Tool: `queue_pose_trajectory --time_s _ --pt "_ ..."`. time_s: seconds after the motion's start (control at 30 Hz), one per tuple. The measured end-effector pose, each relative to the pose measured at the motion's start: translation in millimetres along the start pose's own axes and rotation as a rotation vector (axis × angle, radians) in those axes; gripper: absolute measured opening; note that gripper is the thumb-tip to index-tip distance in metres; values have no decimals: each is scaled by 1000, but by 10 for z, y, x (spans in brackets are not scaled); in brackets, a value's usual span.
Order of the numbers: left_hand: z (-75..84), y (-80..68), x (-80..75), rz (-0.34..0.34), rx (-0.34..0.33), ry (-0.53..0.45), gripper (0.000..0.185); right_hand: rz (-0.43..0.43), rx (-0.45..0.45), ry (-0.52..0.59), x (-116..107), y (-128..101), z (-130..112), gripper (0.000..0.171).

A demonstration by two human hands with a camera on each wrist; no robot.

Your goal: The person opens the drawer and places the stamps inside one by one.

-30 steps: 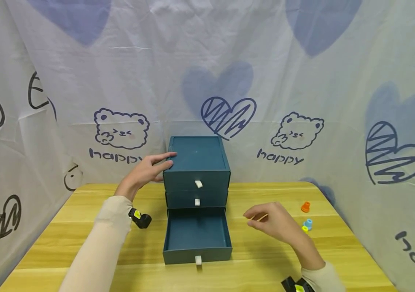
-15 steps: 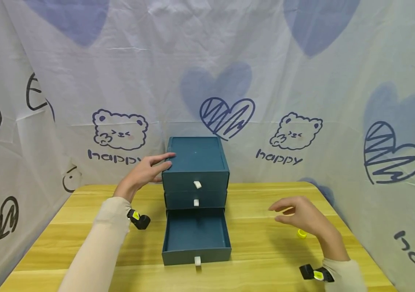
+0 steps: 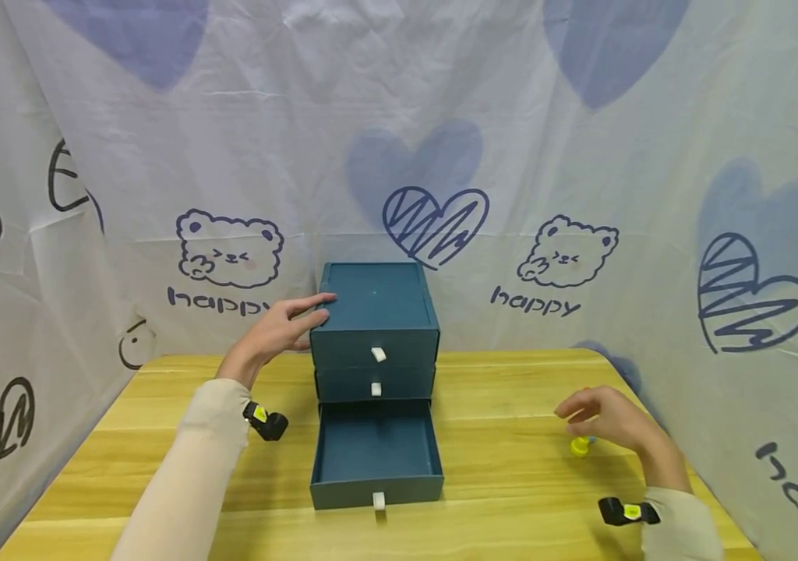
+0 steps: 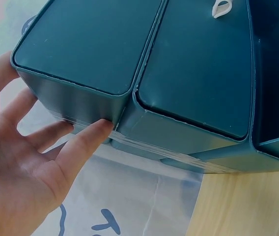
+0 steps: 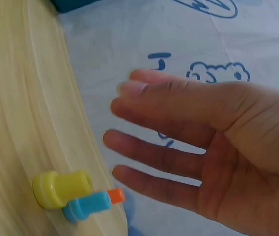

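Note:
A dark teal drawer cabinet stands on the table with its bottom drawer pulled out and nothing inside. My left hand rests against the cabinet's upper left side, fingers spread over the edge; in the left wrist view its fingertips touch the side wall. Over the table's right side hovers my right hand, fingers loosely bent and holding nothing. Just below it stands a small yellow peg-shaped piece. Beside that are a light blue piece and an orange piece, mostly hidden by the hand in the head view.
The wooden table carries the cabinet at its centre. White cloth printed with hearts and bears hangs behind and along both sides. White pull tabs stick out from the drawer fronts.
My right hand has moved right, away from the open drawer, to above the small coloured pieces. The left hand stays on the cabinet.

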State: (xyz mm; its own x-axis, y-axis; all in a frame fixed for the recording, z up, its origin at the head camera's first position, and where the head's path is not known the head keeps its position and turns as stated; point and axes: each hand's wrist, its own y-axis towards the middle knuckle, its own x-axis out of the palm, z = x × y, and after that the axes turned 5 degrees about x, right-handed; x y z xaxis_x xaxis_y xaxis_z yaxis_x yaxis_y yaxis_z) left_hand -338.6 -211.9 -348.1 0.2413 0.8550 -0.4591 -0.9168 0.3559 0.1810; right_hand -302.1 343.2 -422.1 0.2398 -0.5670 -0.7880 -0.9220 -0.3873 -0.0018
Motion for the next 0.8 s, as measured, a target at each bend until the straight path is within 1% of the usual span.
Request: queue_pose_trajectory --time_s 0.23,0.5,0.8 --pt "-3 7 3 -1 -9 -7 56 -33 58 70 -35 -73 125 24" --pt "-15 -9 -4 1 11 2 56 -49 45 79 -39 -65 259 24" --pt "-19 4 7 0 4 -18 56 -73 61 99 15 -56 347 23"
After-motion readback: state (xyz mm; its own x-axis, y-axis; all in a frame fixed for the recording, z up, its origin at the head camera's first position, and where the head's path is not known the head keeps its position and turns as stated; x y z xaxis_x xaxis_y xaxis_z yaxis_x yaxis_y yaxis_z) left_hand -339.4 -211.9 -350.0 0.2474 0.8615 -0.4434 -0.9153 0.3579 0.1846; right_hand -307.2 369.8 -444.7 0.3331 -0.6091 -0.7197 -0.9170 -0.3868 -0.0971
